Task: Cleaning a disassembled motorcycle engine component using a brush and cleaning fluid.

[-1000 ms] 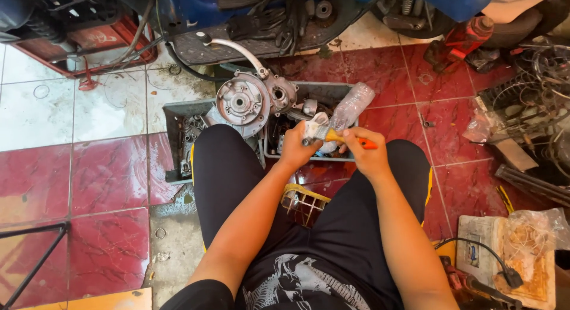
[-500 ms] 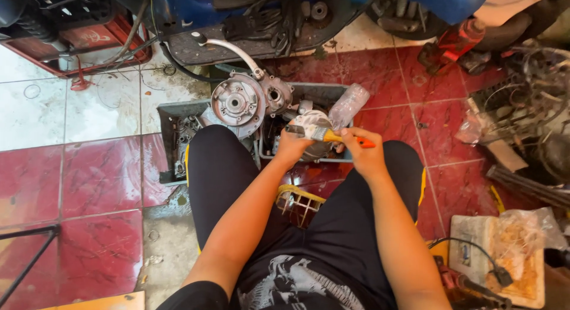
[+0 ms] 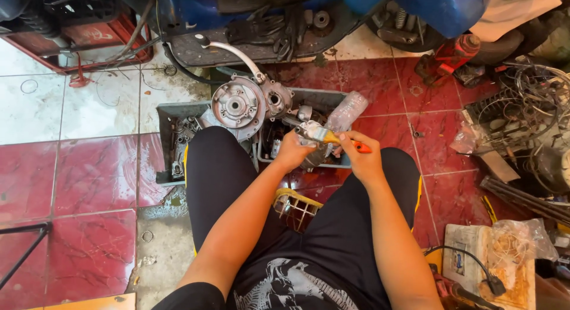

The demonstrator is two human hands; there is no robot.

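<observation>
Small metal part (image 3: 309,132), grey, held above tray; orange-handled brush (image 3: 339,140) lies across it, bristles touching.

Engine cover (image 3: 237,105): bare cast metal, dull grey; small part (image 3: 309,132): same metal, grimy; brush (image 3: 341,141): orange glossy plastic handle. Bottle (image 3: 346,111): clear plastic; floor tiles (image 3: 89,173): glossy, marbled red.

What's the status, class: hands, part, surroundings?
Left hand grips small metal part. Right hand holds orange-handled brush on it. Grey tray directly below.
</observation>
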